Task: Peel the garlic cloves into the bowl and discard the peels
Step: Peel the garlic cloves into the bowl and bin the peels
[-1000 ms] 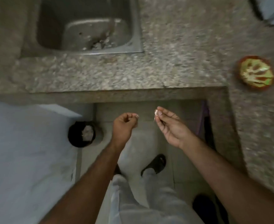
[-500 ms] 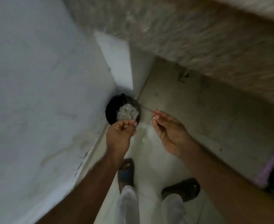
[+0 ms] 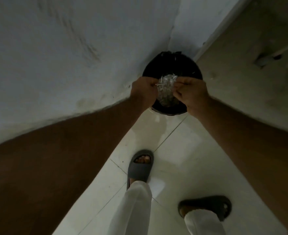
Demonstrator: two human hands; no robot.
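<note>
A black bin (image 3: 173, 65) stands on the floor in the corner of the wall, with a pale heap of garlic peels (image 3: 166, 92) inside. Both my hands hang over its opening. My left hand (image 3: 144, 92) has its fingers curled and pinches a thin white garlic peel (image 3: 157, 84) at its fingertips. My right hand (image 3: 190, 94) is curled too, thumb against fingers in a pinch; what it holds blends into the heap behind. The bowl and the cloves are out of view.
A white wall (image 3: 63, 56) runs close on the left, and a cabinet side (image 3: 258, 82) rises on the right. My feet in dark sandals (image 3: 140, 167) stand on white floor tiles (image 3: 182, 158) just behind the bin.
I have turned from the counter and sink and bent toward the bin. Both hands moved forward from in front of the bin to directly over its opening, still pinched.
</note>
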